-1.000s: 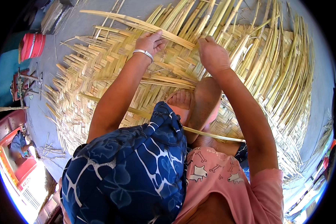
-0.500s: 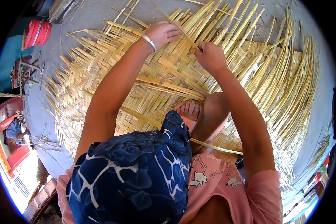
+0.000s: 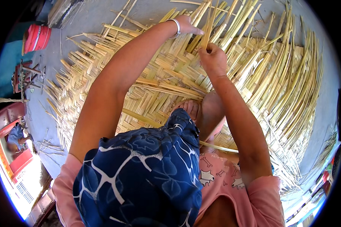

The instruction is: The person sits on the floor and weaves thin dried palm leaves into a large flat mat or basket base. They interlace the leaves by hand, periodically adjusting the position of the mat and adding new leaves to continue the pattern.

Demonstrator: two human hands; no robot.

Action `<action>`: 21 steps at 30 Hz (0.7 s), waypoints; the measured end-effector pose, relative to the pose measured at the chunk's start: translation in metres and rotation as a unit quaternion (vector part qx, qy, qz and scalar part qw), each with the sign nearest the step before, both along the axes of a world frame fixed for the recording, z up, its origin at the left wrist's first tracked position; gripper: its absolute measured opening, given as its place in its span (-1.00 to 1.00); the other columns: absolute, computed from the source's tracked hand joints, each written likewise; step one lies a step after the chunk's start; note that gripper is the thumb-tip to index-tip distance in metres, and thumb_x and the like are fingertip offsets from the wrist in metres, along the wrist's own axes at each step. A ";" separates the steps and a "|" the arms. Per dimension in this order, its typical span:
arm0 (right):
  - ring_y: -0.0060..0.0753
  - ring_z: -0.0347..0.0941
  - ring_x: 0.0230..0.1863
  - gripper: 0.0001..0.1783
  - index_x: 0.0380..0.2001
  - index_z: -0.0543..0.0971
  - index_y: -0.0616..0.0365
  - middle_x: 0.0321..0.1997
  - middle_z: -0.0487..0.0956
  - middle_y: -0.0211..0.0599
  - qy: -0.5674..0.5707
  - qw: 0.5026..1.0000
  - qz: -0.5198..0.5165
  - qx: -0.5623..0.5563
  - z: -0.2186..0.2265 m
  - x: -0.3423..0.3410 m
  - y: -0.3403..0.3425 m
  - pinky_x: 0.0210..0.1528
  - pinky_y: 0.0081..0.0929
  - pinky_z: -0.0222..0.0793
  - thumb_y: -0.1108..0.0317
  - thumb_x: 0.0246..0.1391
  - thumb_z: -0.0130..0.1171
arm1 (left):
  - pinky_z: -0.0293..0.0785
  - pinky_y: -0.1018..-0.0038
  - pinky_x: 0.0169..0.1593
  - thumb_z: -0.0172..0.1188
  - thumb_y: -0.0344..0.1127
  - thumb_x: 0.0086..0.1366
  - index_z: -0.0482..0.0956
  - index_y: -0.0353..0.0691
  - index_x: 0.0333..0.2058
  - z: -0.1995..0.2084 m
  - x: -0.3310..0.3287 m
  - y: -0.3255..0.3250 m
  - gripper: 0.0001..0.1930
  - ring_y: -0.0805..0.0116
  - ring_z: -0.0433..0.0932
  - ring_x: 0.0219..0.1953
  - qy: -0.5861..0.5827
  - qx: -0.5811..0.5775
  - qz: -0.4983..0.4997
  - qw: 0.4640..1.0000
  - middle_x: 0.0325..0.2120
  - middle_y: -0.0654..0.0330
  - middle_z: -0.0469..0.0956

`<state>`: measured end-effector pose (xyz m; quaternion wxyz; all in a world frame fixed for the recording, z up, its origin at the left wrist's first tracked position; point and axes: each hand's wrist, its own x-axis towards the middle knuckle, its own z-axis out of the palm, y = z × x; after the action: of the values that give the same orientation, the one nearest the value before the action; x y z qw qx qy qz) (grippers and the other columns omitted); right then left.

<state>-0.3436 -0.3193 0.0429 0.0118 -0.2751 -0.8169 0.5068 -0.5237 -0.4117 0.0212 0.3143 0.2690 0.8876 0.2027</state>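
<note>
Both my arms outstretched over the woven mat (image 3: 159, 79): right hand (image 3: 213, 59) pinches a strip (image 3: 209, 28); left hand (image 3: 186, 25) loosely curled, apparently empty

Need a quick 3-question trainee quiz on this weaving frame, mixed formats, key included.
1. True or false: the right hand grips an upright strip of the woven mat.
2. The bracelet is on which wrist? A) left B) right C) neither
3. Fill in: the red container stands on the grey ____, beside the mat.

Key: 1 true. 2 A; it sits just behind the left hand, which rests on the strips. 3 floor.
</note>
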 end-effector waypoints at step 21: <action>0.01 0.50 -0.30 -0.78 -0.34 0.55 0.13 -0.38 0.57 -0.06 -0.035 0.981 0.143 0.127 -0.013 -0.015 0.003 -0.21 -0.20 0.41 0.24 -0.01 0.08 | 0.24 0.46 0.17 0.31 -0.30 0.11 0.46 -0.31 -0.06 -0.001 0.022 -0.026 -0.57 0.41 0.45 0.01 -0.334 0.310 0.114 0.883 -0.13 0.15 0.57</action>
<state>-0.3585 -0.3165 0.0302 -0.0545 -0.1687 -0.9056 0.3854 -0.5014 -0.4377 0.0201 0.4674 0.1665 0.6469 0.5791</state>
